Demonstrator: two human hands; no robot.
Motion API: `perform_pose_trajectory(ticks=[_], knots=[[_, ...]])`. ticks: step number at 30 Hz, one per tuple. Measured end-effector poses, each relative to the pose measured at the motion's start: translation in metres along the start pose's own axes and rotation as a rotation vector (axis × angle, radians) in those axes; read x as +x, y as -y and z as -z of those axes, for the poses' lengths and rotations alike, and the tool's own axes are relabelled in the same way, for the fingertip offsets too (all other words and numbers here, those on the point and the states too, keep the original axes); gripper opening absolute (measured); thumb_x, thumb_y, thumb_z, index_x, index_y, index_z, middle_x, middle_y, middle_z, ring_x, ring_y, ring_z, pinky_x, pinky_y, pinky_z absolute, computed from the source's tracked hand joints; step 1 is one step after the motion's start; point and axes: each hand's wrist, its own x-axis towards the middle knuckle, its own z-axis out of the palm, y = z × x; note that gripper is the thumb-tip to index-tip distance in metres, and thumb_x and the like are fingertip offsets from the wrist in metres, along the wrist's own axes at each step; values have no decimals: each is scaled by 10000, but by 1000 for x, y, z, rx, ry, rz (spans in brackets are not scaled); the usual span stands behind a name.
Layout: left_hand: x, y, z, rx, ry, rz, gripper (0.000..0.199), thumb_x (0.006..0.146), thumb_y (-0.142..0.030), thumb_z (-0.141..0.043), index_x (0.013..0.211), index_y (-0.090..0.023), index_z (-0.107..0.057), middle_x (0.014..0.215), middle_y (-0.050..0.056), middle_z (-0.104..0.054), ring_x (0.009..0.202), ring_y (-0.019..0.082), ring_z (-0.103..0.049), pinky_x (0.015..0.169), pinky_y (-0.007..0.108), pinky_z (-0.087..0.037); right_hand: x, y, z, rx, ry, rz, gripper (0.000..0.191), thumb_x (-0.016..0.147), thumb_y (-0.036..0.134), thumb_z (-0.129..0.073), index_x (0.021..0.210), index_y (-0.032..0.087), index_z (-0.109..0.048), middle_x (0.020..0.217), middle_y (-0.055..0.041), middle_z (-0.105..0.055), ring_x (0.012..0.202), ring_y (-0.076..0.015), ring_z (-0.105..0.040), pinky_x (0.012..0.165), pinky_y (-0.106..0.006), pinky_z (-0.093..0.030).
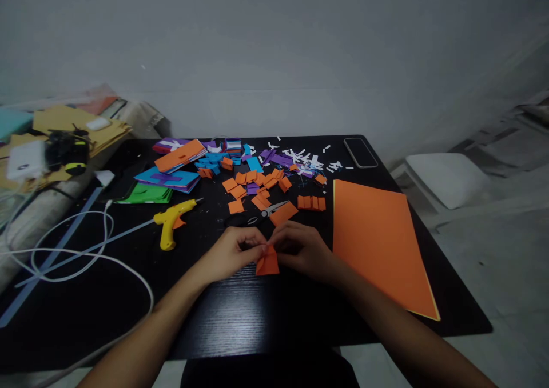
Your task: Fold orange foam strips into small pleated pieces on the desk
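Singles: you have one yellow glue gun (169, 219), one pair of scissors (266, 212) and one phone (361, 152) on the black table (231, 319).
Small orange folds: over a dozen folded orange pieces (236, 206) lie beyond your hands, too overlapped to count exactly.
Your hands: two; left hand (234, 254) and right hand (304, 251) each have thumb and fingers nearly together, pinching one orange paper piece (268, 262).
Paper in hand: orange, small, creased, its top between your fingertips and its lower part flaring downward; it is in front of you, nearer than the scissors.
Right side: the large orange sheet (377, 239), yellow showing along its edge, lies beside your right forearm.
Room: dark tabletop shows between your hands and the near edge, and between your left hand and the glue gun.
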Motion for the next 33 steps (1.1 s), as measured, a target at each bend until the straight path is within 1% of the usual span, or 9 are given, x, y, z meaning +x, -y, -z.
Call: perform_pose_trajectory(ticks=[9, 12, 14, 16, 18, 21, 27, 29, 33], knots=[[1, 2, -1, 23, -24, 12, 293, 912, -400, -644, 848, -124, -718, 695, 14, -635, 640, 122, -533, 600, 231, -396, 0, 0, -1, 50, 2, -43, 148, 830, 185, -783, 972, 199, -744, 970, -36, -675, 800, -134, -713, 724, -242, -589], [1, 3, 1, 65, -49, -4, 240, 933, -362, -622, 909, -141, -715, 716, 10, -643, 653, 127, -558, 596, 227, -404, -1, -2, -2, 81, -1, -85, 150, 832, 204, -777, 971, 197, -722, 947, -35, -695, 802, -145, -720, 725, -251, -592], [-1, 1, 3, 137, -116, -71, 153, 942, -267, -591, 975, -164, -699, 781, 17, -663, 708, 141, -597, 629, 235, -442, -2, -3, -2, 86, -10, -125, 171, 826, 208, -778, 981, 195, -708, 907, -31, -720, 792, -154, -726, 723, -260, -595], [-4, -2, 7, 215, -170, -214, 158, 922, -147, -553, 1002, -183, -684, 942, 51, -689, 853, 171, -642, 745, 278, -507, -2, -5, -2, 77, -23, -154, 183, 821, 198, -771, 990, 192, -702, 876, -30, -739, 783, -161, -732, 721, -267, -595], [-7, -5, 10, 271, -117, -372, 269, 892, -54, -510, 1017, -199, -700, 1189, 92, -659, 1095, 218, -631, 931, 354, -518, -2, -6, -2, 64, -34, -155, 174, 818, 186, -757, 983, 189, -702, 860, -28, -746, 767, -160, -730, 704, -265, -590], [-10, -8, 11, 319, -33, -430, 416, 843, 27, -468, 1034, -230, -733, 1332, 88, -590, 1188, 231, -600, 982, 372, -515, 0, -7, -3, 54, -37, -140, 159, 811, 184, -745, 964, 186, -704, 836, -22, -744, 732, -153, -721, 678, -259, -581], [-10, -5, 6, 346, -78, -437, 308, 767, 54, -500, 809, -192, -679, 1214, 70, -620, 1066, 199, -623, 873, 306, -525, 0, -6, -3, 25, -29, -151, 168, 796, 155, -734, 960, 180, -711, 829, -21, -744, 743, -156, -723, 694, -260, -582], [-11, -5, 5, 347, -100, -456, 286, 770, 53, -501, 779, -187, -658, 1162, 69, -630, 1028, 188, -632, 819, 286, -517, -1, -6, -4, 15, -21, -148, 164, 799, 159, -738, 960, 182, -711, 832, -19, -743, 743, -151, -720, 691, -252, -577], [-14, -6, 4, 368, -154, -529, 259, 797, 33, -505, 773, -188, -637, 1074, 66, -656, 964, 181, -637, 805, 303, -510, -2, -8, -5, -32, -20, -120, 193, 789, 123, -725, 971, 186, -708, 843, -14, -740, 738, -145, -713, 685, -239, -564]])
